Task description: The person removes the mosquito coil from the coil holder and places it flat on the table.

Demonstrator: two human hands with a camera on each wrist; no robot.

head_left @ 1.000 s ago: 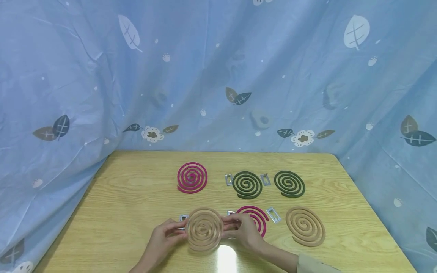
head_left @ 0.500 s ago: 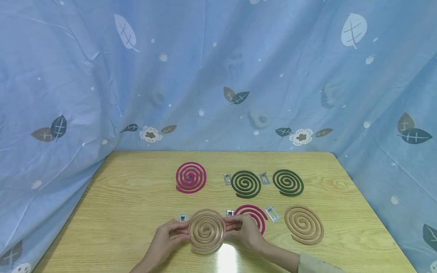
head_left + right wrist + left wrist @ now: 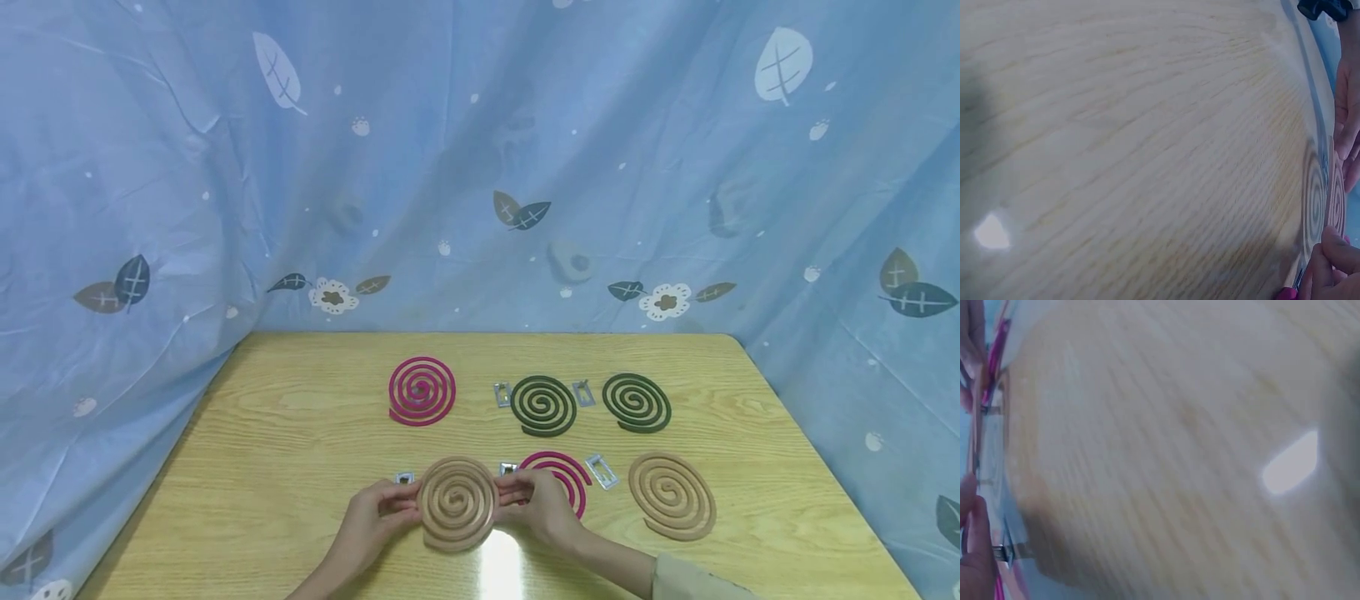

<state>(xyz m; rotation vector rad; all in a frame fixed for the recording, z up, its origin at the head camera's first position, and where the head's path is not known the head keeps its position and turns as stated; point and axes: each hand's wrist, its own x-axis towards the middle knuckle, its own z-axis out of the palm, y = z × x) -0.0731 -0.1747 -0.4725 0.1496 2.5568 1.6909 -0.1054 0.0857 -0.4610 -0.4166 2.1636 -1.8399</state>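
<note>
A tan mosquito coil (image 3: pixel 457 498) is held up near the front of the table, its spiral facing the head camera. My left hand (image 3: pixel 372 523) pinches its left edge between thumb and fingers. On the opposite edge, my right hand (image 3: pixel 546 510) grips it the same way. Seen from the right wrist, the coil (image 3: pixel 1337 194) is nearly edge-on between both hands. Behind my right hand lies a magenta coil (image 3: pixel 551 455), partly covered. A small metal coil stand (image 3: pixel 405 478) shows just beyond my left fingers, and another stand (image 3: pixel 507 468) sits beyond my right fingers.
Another magenta coil (image 3: pixel 422 390) lies at the back left. Two dark green coils (image 3: pixel 543 406) rest at the back right, with metal stands (image 3: pixel 584 394) beside them. A second tan coil (image 3: pixel 670 490) lies right of a tilted stand (image 3: pixel 609 482). A blue curtain (image 3: pixel 450 167) surrounds the wooden table (image 3: pixel 285 417).
The held tan coil has shifted slightly right and turned between my fingers; its outer end now points lower left. My left hand has moved a little right with it. My right hand barely moved.
</note>
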